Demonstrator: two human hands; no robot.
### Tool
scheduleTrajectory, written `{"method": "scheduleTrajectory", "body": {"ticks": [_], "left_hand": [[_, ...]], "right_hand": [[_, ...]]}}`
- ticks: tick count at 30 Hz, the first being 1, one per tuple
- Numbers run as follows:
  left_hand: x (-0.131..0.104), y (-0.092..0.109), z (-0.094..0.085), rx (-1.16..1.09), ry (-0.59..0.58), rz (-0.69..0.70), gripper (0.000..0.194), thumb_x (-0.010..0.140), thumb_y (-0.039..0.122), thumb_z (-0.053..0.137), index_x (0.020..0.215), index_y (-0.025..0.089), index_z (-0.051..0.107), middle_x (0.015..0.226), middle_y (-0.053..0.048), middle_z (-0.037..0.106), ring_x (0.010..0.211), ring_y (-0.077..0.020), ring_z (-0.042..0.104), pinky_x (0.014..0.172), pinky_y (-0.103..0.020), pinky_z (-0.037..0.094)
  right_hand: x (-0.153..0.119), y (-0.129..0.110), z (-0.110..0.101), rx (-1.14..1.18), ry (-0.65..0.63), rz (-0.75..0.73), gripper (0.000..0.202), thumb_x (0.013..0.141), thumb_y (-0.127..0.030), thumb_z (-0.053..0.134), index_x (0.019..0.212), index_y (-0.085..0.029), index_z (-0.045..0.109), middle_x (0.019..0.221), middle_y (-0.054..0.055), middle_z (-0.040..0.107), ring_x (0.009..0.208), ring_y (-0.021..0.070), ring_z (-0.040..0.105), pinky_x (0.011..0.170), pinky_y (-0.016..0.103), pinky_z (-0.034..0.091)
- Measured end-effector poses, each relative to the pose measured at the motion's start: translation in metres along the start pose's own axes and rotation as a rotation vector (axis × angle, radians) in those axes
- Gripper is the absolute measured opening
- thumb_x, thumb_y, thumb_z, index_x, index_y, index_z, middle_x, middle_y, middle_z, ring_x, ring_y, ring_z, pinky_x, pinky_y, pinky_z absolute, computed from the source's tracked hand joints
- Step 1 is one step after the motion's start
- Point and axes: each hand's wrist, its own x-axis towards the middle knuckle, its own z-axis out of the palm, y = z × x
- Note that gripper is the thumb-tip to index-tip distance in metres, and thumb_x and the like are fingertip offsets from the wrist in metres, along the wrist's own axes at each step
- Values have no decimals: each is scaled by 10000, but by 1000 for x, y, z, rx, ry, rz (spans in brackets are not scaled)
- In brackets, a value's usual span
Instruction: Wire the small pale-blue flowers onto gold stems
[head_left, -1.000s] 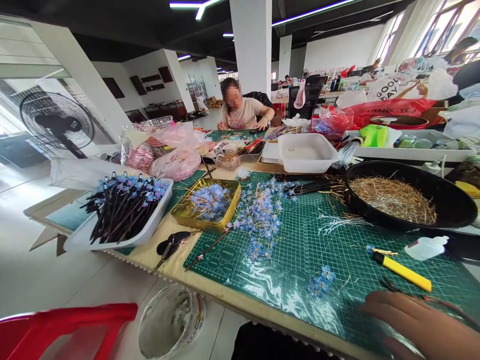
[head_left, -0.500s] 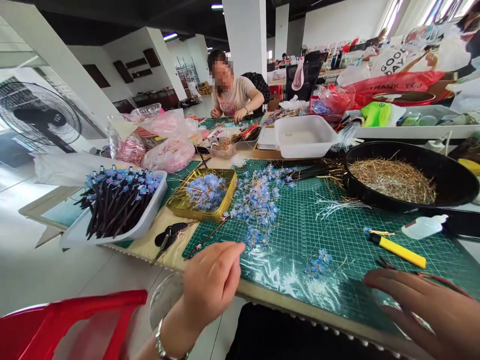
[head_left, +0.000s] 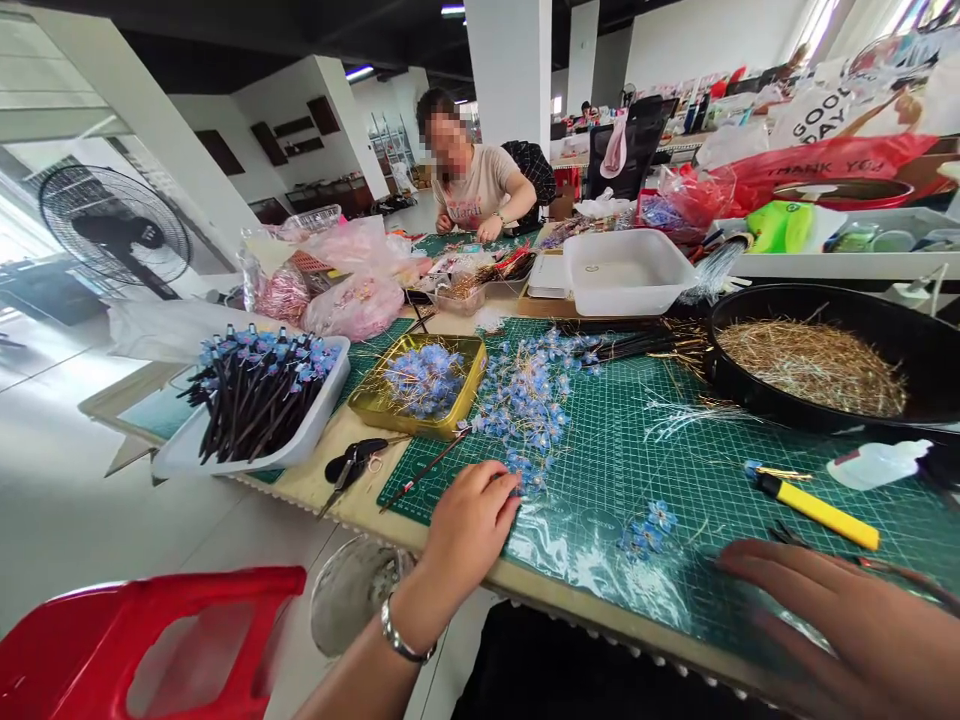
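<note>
- A white tray (head_left: 225, 455) filled with dark sticks (head_left: 255, 395) tipped with blue flowers is seen left of the green cutting mat (head_left: 675, 470), off its edge.
- A gold tin (head_left: 420, 405) of blue flowers is set at the mat's left corner, with black scissors (head_left: 352, 465) just in front of it.
- The left hand (head_left: 469, 525) is laid on the mat's near left edge, fingers loosely curled, their tips touching the near end of the loose blue flowers (head_left: 525, 410); whether anything is gripped cannot be told.
- A small flower cluster (head_left: 649, 528) is left on the mat between the two hands.
- The right hand (head_left: 847, 625) is spread flat and open over the mat's near right part, nothing held.
- A yellow knife (head_left: 814, 505) lies just beyond it, and a black pan (head_left: 832, 365) of straw-like wires is placed at the mat's far right.
</note>
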Motion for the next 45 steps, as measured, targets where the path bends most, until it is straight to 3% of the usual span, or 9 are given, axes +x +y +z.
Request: {"method": "scheduleTrajectory", "body": {"ticks": [2,5,9,16,21,25,31,39,45], "left_hand": [[-3,-2,1,-26,-18,-6,191,880,125,639,1016,184,759,1042,-91,743,943,-278,703,824,-425,617],[-8,-8,2,-79,-29,-22,210,903,130,591,1031,153,756,1030,-125,736,936,-313,698,789,-464,605],[-9,-11,3,-153,-51,-62,187,903,156,600,997,175,761,1023,-110,732,926,-300,696,792,-451,589],[-3,-2,-4,-286,-78,-171,199,872,135,597,868,230,772,970,-57,726,918,-228,678,848,-370,546],[-6,-2,-12,-471,-53,-313,171,874,210,590,843,240,756,930,-47,736,891,-215,670,855,-361,524],[-7,-5,-15,-678,-45,-521,157,883,303,600,883,204,721,851,-48,740,748,-186,660,685,-304,524],[-4,-8,-18,-952,-39,-752,232,861,377,586,895,153,632,660,-9,649,511,-108,521,493,-217,401],[-1,-9,-22,-945,25,-767,200,812,354,678,857,159,677,707,-5,658,627,-118,564,541,-208,380],[-2,-10,-24,-886,33,-737,223,847,380,622,885,165,666,679,-7,675,575,-132,563,511,-222,395]], "right_hand": [[9,-7,-9,-22,-49,-26,307,939,-291,451,1077,-270,724,1007,60,807,829,268,786,654,384,682],[23,-15,-18,-37,-91,58,311,970,-256,410,1051,-210,706,958,76,804,784,260,784,640,401,670],[34,-24,-21,-35,-94,114,307,989,-249,393,1072,-198,684,995,78,792,844,259,780,664,416,664],[41,-34,-20,15,-30,27,335,998,-288,385,1057,-190,700,996,90,787,840,256,775,690,422,662],[39,-32,-20,11,-17,-3,369,986,-313,391,1033,-192,736,978,82,801,834,258,781,688,392,662],[37,-29,-19,3,-60,34,351,964,-280,421,1042,-208,756,1028,80,803,892,266,780,737,382,667],[32,-21,-10,-22,20,-40,382,985,-320,395,1022,-223,763,964,60,808,824,262,785,697,376,681],[20,-12,-5,10,-6,-5,371,976,-333,418,1050,-230,767,987,76,806,853,279,784,720,396,687],[29,-18,-7,2,40,1,390,977,-345,413,1022,-227,782,951,74,810,810,282,786,717,400,689]]}}
